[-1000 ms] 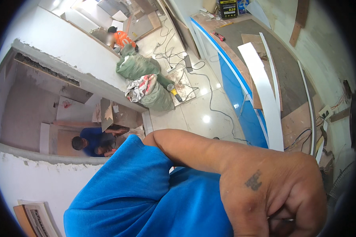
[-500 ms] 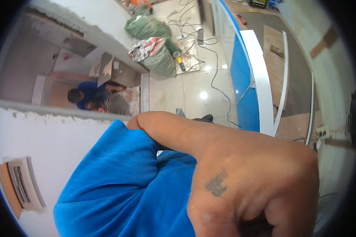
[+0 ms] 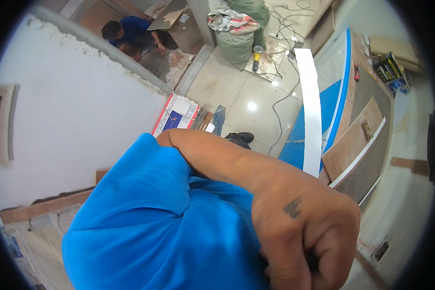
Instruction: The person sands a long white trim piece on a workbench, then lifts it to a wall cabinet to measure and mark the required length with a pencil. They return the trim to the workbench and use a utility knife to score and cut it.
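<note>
My left arm fills the lower half of the view. Its blue sleeve (image 3: 145, 222) rises from the lower left to a bent elbow near the middle. The bare forearm runs down to my left hand (image 3: 304, 237) at the lower right, very close to the camera. The back of the hand faces me and bears a small dark mark. Its fingers are curled into a fist, and I see nothing held in it. My right hand is out of sight. A black shoe (image 3: 240, 138) shows on the floor just past the elbow.
A white wall (image 3: 82, 106) stands at the left. Beyond it a person in a blue shirt (image 3: 130, 31) crouches. Green sacks (image 3: 241, 41), a yellow tool (image 3: 257, 53) and cables lie on the tiled floor. A long white board (image 3: 311, 111) and blue panel (image 3: 299, 142) lie at the right. A printed cardboard box (image 3: 176, 116) leans by the wall.
The view has swung, so the crouching person and the sacks have slid toward the top edge. My bent arm and fist stay close to the camera, the fist now lower right.
</note>
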### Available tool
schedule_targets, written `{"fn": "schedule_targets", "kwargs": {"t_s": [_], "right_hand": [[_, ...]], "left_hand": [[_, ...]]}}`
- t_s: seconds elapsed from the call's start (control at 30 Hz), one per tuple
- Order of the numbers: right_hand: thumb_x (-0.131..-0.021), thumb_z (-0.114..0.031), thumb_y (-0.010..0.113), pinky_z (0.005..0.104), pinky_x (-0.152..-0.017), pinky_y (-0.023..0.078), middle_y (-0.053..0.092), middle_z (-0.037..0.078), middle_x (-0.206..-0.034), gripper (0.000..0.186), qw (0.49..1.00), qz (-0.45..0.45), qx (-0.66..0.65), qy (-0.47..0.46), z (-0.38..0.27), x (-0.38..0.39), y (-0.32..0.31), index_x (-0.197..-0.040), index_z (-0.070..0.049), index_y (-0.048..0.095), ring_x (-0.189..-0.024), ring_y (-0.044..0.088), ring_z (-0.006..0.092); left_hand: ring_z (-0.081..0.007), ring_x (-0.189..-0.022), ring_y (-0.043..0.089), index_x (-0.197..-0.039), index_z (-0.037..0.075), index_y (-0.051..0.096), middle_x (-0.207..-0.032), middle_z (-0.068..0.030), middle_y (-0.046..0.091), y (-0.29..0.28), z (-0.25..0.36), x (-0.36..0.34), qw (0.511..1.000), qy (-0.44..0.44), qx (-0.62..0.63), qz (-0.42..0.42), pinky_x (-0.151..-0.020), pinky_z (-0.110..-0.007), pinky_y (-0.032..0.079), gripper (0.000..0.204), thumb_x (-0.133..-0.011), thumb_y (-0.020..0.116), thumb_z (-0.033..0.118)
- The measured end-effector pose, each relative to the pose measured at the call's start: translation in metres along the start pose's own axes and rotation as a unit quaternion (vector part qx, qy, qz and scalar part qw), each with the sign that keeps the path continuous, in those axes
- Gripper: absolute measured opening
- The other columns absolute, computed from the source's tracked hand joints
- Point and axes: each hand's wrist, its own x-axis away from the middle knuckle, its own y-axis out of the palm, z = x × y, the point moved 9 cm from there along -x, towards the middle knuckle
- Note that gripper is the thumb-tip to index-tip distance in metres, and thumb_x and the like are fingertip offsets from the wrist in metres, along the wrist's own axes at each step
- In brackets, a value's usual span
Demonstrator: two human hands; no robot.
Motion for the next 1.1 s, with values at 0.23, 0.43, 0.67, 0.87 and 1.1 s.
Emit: {"fn": "schedule_targets", "kwargs": {"t_s": [0.23,0.43,0.67,0.87,1.1], "right_hand": [[-0.103,-0.021,0.071,0.0255,-0.074,0.05,0.069,-0.001,-0.09,0.015,0.987,0.097,-0.005,-0.128,-0.038,-0.018,-0.042,-0.101,-0.007,0.074,-0.081,0.06,0.0073],[-0.1,-0.019,0.075,0.0286,-0.074,0.051,0.068,0.001,-0.088,0.015,0.93,0.262,0.047,-0.254,-0.128,0.031,-0.092,-0.102,-0.004,0.075,-0.082,0.061,0.0102],[-0.1,-0.016,0.076,0.0274,-0.077,0.051,0.072,0.006,-0.095,0.016,0.838,0.446,0.024,-0.315,-0.19,0.191,-0.134,-0.104,0.0,0.076,-0.086,0.064,0.0123],[-0.102,-0.019,0.075,0.0223,-0.071,0.048,0.07,-0.002,-0.089,0.018,0.716,0.595,-0.038,-0.362,-0.227,0.214,-0.141,-0.105,-0.001,0.075,-0.078,0.059,0.0049],[-0.103,-0.02,0.073,0.0229,-0.071,0.048,0.069,-0.004,-0.089,0.018,0.604,0.712,0.019,-0.358,-0.296,0.242,-0.163,-0.108,-0.002,0.074,-0.079,0.059,0.0048]], "left_hand": [[-0.0291,-0.073,0.067,-0.085,-0.001,0.072,-0.08,-0.0145,0.069,-0.108,-0.079,0.032,0.947,-0.283,-0.149,-0.039,-0.067,-0.042,0.051,0.033,-0.097,0.078,0.03],[-0.026,-0.093,0.074,-0.126,0.001,0.071,-0.106,-0.0158,0.076,-0.166,-0.152,0.054,0.765,-0.461,-0.424,-0.152,-0.083,-0.037,0.058,0.043,-0.098,0.077,0.033],[-0.019,-0.093,0.071,-0.134,0.0,0.064,-0.104,-0.0107,0.074,-0.113,-0.183,-0.113,0.913,-0.245,-0.301,-0.129,-0.079,-0.035,0.056,0.048,-0.099,0.077,0.03],[-0.0121,-0.094,0.062,-0.154,-0.004,0.038,-0.113,-0.0082,0.065,-0.075,-0.146,-0.239,0.987,-0.084,-0.122,-0.062,-0.085,-0.029,0.052,0.061,-0.105,0.066,0.018],[-0.0085,-0.093,0.06,-0.145,-0.004,0.049,-0.11,-0.0076,0.067,-0.028,-0.134,-0.352,0.994,0.04,-0.046,-0.095,-0.083,-0.026,0.051,0.043,-0.106,0.062,0.011]]}}
